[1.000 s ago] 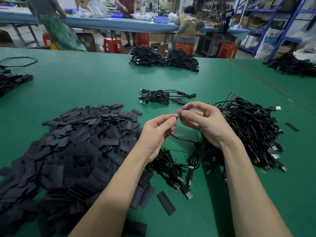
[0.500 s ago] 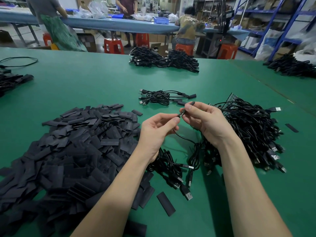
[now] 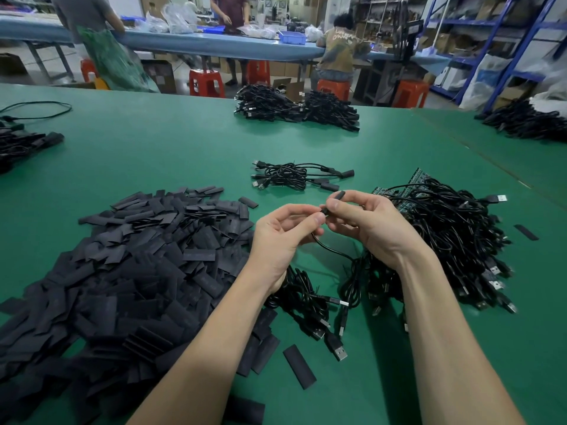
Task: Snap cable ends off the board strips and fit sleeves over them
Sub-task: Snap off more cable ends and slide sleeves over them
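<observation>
My left hand (image 3: 283, 234) pinches a thin black cable (image 3: 329, 250) just below its end, thumb and forefinger curled on it. My right hand (image 3: 365, 223) holds a black sleeve (image 3: 337, 196) at that cable end, its tip sticking out above my fingers. The cable loops down to the green table (image 3: 184, 154) between my wrists. A big heap of flat black sleeves (image 3: 122, 271) lies to the left. A tangle of black USB cables (image 3: 454, 240) still on green board strips (image 3: 414, 179) lies to the right.
A small bundle of sleeved cables (image 3: 294, 176) lies just beyond my hands. Larger cable piles (image 3: 294, 107) sit at the far edge, with more at far right (image 3: 527, 122) and far left (image 3: 21, 145). Loose USB plugs (image 3: 337, 348) and stray sleeves lie between my forearms. People work at a blue table behind.
My hands have stayed close together while the sleeve was worked along the cable end. The sleeve tip now shows a little higher above my right fingers; my left fingers moved closer to the right hand.
</observation>
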Motion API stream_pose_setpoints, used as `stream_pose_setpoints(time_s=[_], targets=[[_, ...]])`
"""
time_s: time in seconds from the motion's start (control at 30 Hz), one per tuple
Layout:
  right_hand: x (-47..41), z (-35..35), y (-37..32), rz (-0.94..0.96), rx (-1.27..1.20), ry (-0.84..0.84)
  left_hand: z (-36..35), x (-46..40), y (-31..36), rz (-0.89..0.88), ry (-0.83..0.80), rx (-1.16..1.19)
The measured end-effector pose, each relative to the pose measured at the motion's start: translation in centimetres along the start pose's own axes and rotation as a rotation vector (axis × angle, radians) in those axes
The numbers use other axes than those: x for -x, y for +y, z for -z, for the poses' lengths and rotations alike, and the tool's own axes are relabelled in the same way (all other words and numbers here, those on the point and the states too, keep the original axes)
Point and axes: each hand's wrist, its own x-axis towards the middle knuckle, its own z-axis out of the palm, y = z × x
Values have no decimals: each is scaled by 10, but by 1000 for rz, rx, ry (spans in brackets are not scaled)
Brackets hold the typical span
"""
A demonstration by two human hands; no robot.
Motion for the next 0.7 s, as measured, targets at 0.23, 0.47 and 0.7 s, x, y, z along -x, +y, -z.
stream_pose_setpoints(time_s=[0.23, 0.47, 0.7], targets=[[-6, -15, 5, 122, -52, 95, -2, -1, 1, 22, 40, 87], [-8, -18, 12, 145, -44, 120, -4, 0, 1, 19, 81, 90], [-9, -22, 15, 196, -72, 191, -4, -2, 2, 19, 95, 72]])
